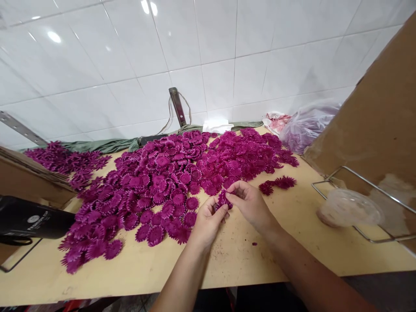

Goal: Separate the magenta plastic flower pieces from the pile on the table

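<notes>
A wide heap of magenta fabric flower pieces (169, 182) covers the pale wooden table (292, 242). Just in front of the heap, my left hand (208, 221) and my right hand (248, 201) meet over the table, both pinched on one magenta flower piece (223, 199) held between the fingertips. Two loose flower pieces (277, 184) lie just right of my right hand.
A cardboard box wall (373, 117) stands at the right, with a wire rack (357, 203) and a clear plastic lid (352, 208) beside it. A plastic bag (305, 125) sits at the back right. A black cup (29, 219) and cardboard lie at the left. White tiled wall behind.
</notes>
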The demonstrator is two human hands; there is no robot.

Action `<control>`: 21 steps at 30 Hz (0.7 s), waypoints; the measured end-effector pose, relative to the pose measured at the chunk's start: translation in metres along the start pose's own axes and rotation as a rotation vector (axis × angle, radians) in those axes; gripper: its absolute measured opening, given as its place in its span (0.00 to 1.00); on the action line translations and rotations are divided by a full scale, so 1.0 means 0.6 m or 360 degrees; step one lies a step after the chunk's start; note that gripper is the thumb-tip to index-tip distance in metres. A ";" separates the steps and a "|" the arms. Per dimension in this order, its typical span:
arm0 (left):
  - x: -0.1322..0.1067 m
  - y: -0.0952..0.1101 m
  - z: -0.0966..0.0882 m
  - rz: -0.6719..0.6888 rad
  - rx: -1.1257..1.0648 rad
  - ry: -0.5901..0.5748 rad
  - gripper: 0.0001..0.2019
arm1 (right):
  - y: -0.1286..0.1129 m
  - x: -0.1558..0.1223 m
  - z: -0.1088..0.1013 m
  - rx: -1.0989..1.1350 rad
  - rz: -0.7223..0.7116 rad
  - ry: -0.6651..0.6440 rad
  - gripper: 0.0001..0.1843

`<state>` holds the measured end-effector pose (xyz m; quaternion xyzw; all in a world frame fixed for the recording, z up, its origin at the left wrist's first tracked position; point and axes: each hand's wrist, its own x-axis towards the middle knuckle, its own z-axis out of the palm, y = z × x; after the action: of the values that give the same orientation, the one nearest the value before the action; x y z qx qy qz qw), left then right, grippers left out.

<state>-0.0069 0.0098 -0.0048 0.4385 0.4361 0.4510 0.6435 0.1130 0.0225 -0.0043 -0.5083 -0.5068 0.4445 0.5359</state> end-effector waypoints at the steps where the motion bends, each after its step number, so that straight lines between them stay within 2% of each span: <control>1: -0.001 -0.001 0.000 -0.0001 -0.0005 0.0036 0.12 | 0.002 0.004 -0.002 0.0021 0.0001 0.0052 0.07; 5: -0.012 -0.004 -0.005 -0.0076 -0.0036 0.0162 0.10 | 0.018 0.035 -0.037 -0.0004 -0.0001 0.0413 0.13; 7: -0.019 -0.006 -0.009 -0.0122 -0.0048 0.0167 0.11 | 0.024 0.050 -0.057 -0.0025 -0.0002 0.0483 0.14; 9: -0.022 -0.008 -0.011 -0.0143 -0.0068 0.0151 0.13 | 0.025 0.060 -0.069 -0.0072 -0.0016 0.0461 0.13; 12: -0.020 -0.007 -0.009 -0.0155 -0.0137 0.0174 0.16 | 0.020 0.065 -0.068 -0.0180 -0.0066 0.0431 0.15; 17: -0.016 -0.003 -0.005 -0.0109 -0.0175 0.0260 0.07 | 0.009 0.055 -0.050 -0.0552 -0.0297 0.0311 0.13; 19: -0.016 -0.004 -0.006 -0.0098 -0.0159 0.0263 0.06 | 0.006 0.042 -0.044 -0.0620 -0.0260 0.0241 0.09; 21: -0.017 -0.006 -0.006 -0.0099 -0.0156 0.0256 0.09 | 0.002 0.023 -0.037 -0.0525 -0.0167 0.0150 0.07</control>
<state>-0.0119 0.0000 -0.0074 0.3551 0.4772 0.4854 0.6408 0.1366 0.0342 -0.0037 -0.5825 -0.5731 0.3023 0.4909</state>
